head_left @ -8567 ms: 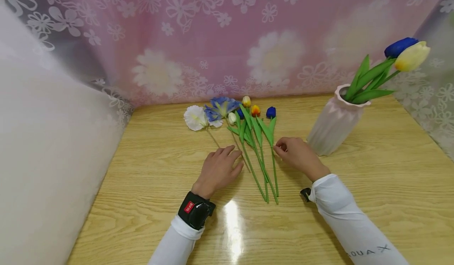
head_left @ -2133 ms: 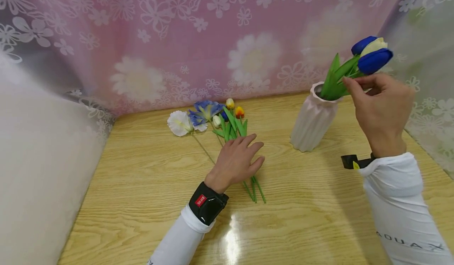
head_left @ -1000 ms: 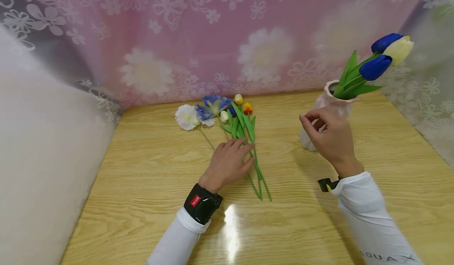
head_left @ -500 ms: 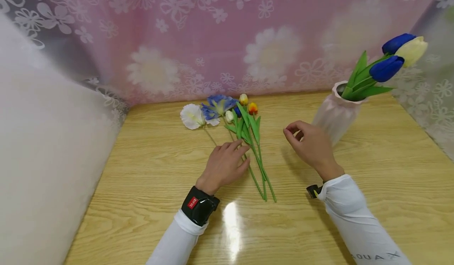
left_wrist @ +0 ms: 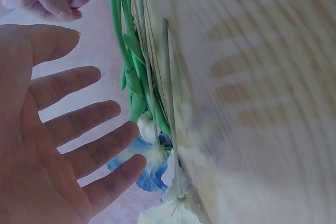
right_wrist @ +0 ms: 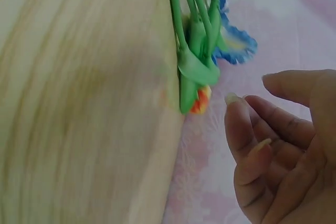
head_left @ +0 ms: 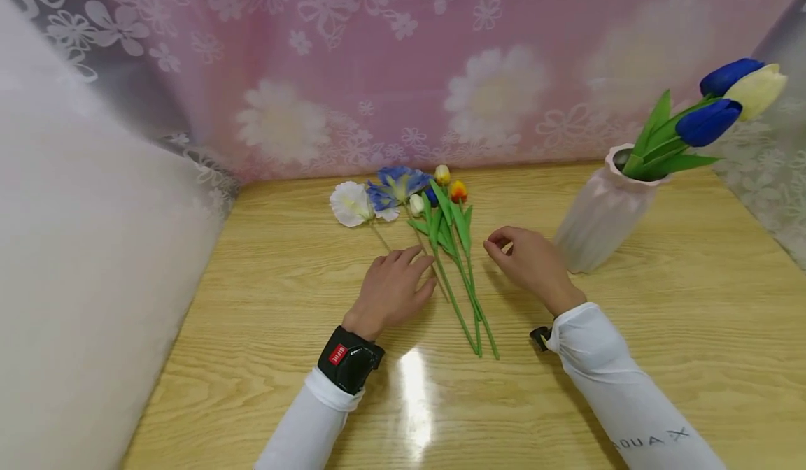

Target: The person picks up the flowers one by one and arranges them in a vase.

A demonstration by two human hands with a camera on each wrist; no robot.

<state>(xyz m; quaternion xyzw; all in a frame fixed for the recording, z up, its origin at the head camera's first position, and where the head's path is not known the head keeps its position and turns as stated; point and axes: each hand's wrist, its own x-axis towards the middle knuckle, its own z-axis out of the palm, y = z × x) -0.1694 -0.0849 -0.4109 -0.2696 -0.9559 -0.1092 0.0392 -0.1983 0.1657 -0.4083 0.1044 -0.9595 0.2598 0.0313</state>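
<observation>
Tulips (head_left: 464, 232) on the counter (head_left: 252, 386), stems crossed, heads toward the pink curtain (head_left: 390, 99). Blue bloom (head_left: 399, 184) and white bloom (head_left: 350, 203) to their left. Left hand (head_left: 390, 292), fingers spread, masking part of the white bloom's stem. Right hand (head_left: 532, 264), fingers loosely bent, thumb apart, between tulips and vase (head_left: 604, 215). In vase: two blue tulips (head_left: 711, 122), one cream tulip (head_left: 760, 91).

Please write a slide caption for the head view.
Left hand and right hand near flowers on a table; a vase holds three tulips.
</observation>
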